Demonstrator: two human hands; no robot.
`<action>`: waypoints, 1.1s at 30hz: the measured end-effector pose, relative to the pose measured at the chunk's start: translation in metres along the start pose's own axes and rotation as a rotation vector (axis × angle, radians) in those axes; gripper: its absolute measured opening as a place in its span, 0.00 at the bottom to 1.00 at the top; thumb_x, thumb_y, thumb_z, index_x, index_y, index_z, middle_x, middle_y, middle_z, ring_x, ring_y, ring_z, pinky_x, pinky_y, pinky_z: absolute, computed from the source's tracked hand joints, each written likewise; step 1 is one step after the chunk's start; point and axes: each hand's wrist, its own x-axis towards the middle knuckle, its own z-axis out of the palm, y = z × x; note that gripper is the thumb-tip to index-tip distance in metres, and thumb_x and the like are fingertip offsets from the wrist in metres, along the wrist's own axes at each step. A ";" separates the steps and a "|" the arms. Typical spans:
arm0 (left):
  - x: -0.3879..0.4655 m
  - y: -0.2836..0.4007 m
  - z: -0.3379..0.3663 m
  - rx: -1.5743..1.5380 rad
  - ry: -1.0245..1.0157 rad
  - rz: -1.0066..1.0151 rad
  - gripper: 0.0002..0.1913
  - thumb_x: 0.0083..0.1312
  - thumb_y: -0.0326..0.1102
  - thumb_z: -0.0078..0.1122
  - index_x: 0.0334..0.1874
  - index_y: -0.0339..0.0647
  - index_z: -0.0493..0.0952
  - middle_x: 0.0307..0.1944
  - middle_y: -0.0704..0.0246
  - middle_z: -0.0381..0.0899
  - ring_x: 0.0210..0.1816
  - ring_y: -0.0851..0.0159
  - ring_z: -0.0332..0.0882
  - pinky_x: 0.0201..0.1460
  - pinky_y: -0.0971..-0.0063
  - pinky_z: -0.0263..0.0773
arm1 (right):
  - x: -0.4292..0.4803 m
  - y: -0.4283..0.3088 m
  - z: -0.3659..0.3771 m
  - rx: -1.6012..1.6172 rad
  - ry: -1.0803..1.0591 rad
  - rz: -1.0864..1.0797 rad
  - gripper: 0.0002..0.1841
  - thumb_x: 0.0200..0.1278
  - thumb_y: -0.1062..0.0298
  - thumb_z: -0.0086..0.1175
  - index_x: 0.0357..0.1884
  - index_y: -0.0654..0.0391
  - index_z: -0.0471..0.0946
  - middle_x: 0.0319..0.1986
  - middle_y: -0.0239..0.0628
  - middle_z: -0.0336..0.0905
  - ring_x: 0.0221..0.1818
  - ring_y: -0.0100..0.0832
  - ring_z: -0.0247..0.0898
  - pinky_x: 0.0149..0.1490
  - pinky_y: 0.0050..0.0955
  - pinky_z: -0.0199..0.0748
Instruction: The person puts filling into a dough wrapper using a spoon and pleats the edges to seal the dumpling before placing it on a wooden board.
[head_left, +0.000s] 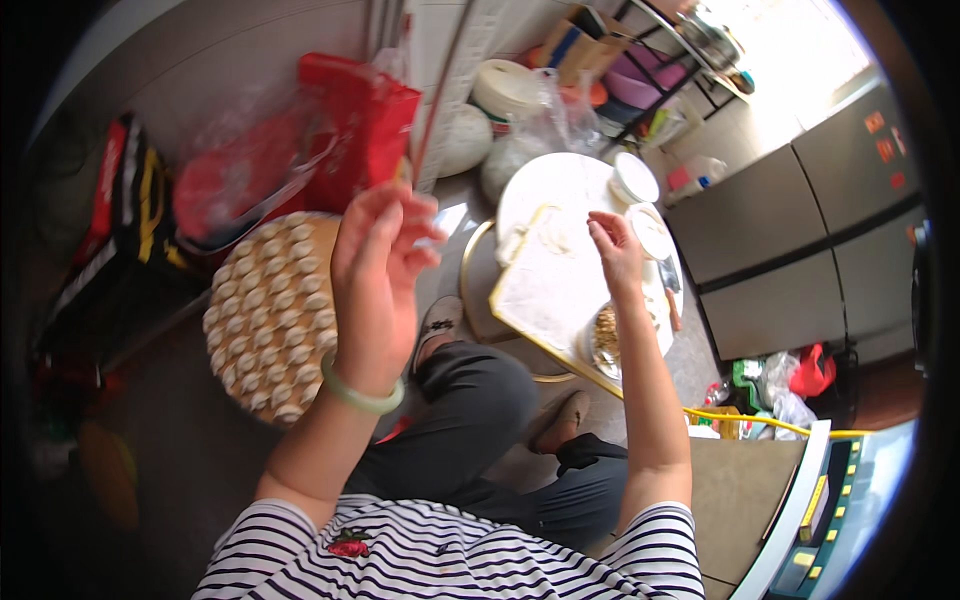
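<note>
My left hand (377, 259), with a pale green bangle (360, 391) on its wrist, is raised with slightly blurred fingers apart and nothing visible in them. Beside and below it is a round wooden board (324, 232) bearing rows of dumplings (274, 315). My right hand (621, 255) hovers over the white round table, its fingers curled and thumb near the fingertips; whether it holds something small is unclear. Under it lies a floured white board (547, 289) with a yellow edge. A bowl (591, 352) of brown chopped filling (605, 334) is partly behind my right forearm.
Two white bowls, one farther (636, 178) and one nearer (651, 232), stand on the white table (525, 176). A knife (671, 289) lies near its right edge. A red bag (360, 120) is behind the dumplings. A grey refrigerator (750, 225) stands at right.
</note>
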 end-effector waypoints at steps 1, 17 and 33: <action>0.015 -0.018 0.021 -0.125 -0.008 -0.010 0.10 0.68 0.33 0.51 0.50 0.42 0.73 0.40 0.71 0.79 0.38 0.72 0.76 0.38 0.81 0.70 | 0.010 0.021 -0.027 -0.040 0.051 0.017 0.11 0.64 0.69 0.54 0.46 0.61 0.78 0.36 0.36 0.81 0.36 0.24 0.74 0.42 0.22 0.71; 0.036 -0.157 0.084 -0.415 0.259 -0.380 0.06 0.67 0.31 0.50 0.44 0.43 0.74 0.36 0.73 0.76 0.35 0.71 0.74 0.34 0.79 0.70 | 0.042 0.118 -0.001 -0.370 -0.403 0.009 0.12 0.54 0.68 0.57 0.42 0.54 0.80 0.43 0.40 0.75 0.46 0.41 0.72 0.53 0.33 0.70; 0.038 -0.174 0.071 -0.293 0.328 -0.490 0.09 0.66 0.34 0.53 0.46 0.44 0.72 0.43 0.72 0.75 0.45 0.70 0.72 0.49 0.73 0.67 | 0.034 0.065 -0.024 -0.444 -0.412 0.031 0.11 0.58 0.72 0.55 0.44 0.56 0.76 0.32 0.39 0.78 0.37 0.37 0.74 0.45 0.31 0.73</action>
